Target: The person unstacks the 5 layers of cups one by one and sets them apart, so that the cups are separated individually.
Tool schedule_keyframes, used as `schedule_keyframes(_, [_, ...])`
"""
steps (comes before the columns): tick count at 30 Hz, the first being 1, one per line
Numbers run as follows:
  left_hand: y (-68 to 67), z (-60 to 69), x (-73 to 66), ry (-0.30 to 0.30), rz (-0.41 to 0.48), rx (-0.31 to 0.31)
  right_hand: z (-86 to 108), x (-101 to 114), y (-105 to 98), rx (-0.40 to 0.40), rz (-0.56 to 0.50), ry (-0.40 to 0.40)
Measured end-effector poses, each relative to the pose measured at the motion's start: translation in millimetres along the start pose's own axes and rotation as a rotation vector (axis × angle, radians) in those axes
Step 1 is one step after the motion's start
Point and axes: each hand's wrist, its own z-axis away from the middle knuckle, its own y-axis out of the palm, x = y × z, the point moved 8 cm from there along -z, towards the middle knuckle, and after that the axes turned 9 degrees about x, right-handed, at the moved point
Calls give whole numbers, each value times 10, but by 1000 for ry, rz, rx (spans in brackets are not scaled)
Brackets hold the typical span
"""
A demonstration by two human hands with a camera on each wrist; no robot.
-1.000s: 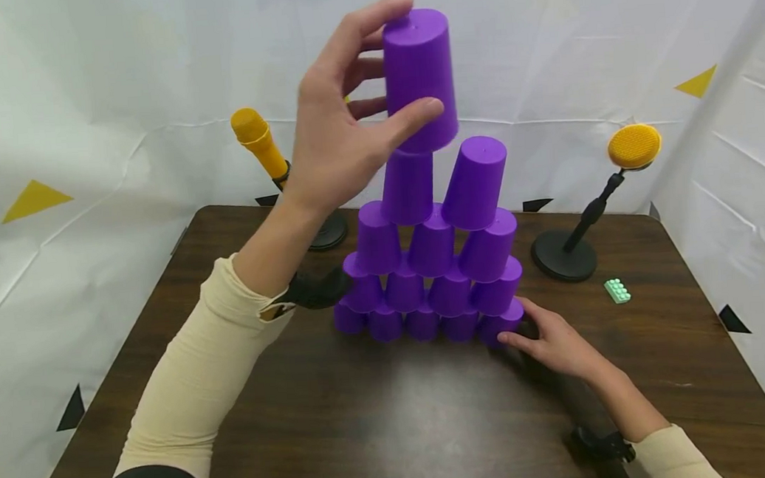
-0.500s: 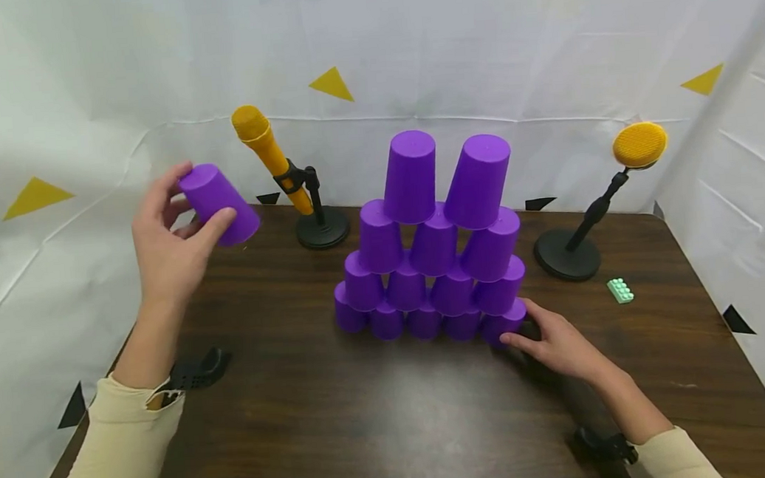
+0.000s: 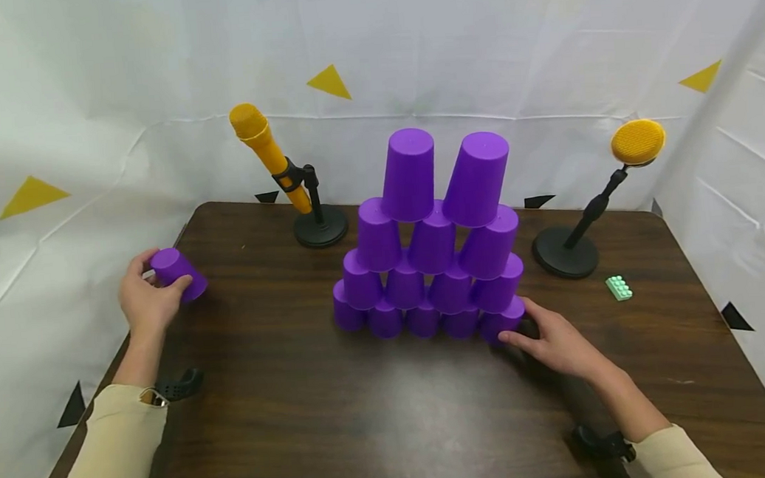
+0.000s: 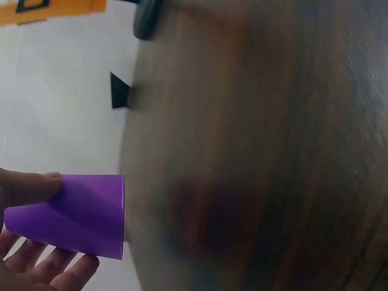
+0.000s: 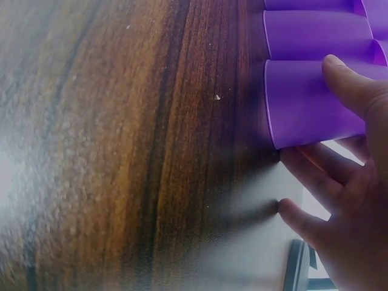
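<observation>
My left hand [image 3: 148, 300] grips an upside-down purple cup [image 3: 177, 274] near the table's left edge, thumb on one side and fingers on the other. The cup tilts, and in the left wrist view its rim looks a little above the table, over a blurred shadow. A stack of upside-down purple cups [image 3: 418, 266] rises mid-table in rows, with two cups side by side on top. At its lower right corner my right hand [image 3: 558, 341] holds the end cup [image 5: 312, 103] of the bottom row, thumb against the near side and fingers round the outer side.
A yellow microphone [image 3: 263, 147] on a black stand is behind the stack's left side. To the right stands a round yellow pop filter-like head [image 3: 638, 142] on a black base, with a mint toy brick [image 3: 618, 288] beside it. White sheeting [image 3: 509, 45] surrounds the dark wooden table [image 3: 342, 419].
My left hand has carried its cup from above the stack's top, left and down to the table's left side. The right hand and the stack have stayed put.
</observation>
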Motion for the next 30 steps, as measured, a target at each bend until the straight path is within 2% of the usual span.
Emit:
schedule_keyframes(6, [6,-60,144,-6,-10,-13,-22,19,-13,9,1,-7])
schedule_keyframes(10, [34,-76,180,13,-17,-4,-19,21,-19,7,-1,-7])
schedule_keyframes(16, [70,-76,268,-15,-7,18,3,14,-4,7,2,-11])
schedule_keyframes(20, [68,-42,253,-1,-33,23,23,13,7,6,-4,-9])
schedule_keyframes(23, [20,49,126,61,-85,-6,18,9,27,10,-2,-14])
schedule_keyframes(25, [-29,131,-55,141,-132,-54,16,10,34,10,-1,-18])
schedule_keyframes(30, [-126,328,-745,411,-181,-204,16,15,8,3,-1,-21])
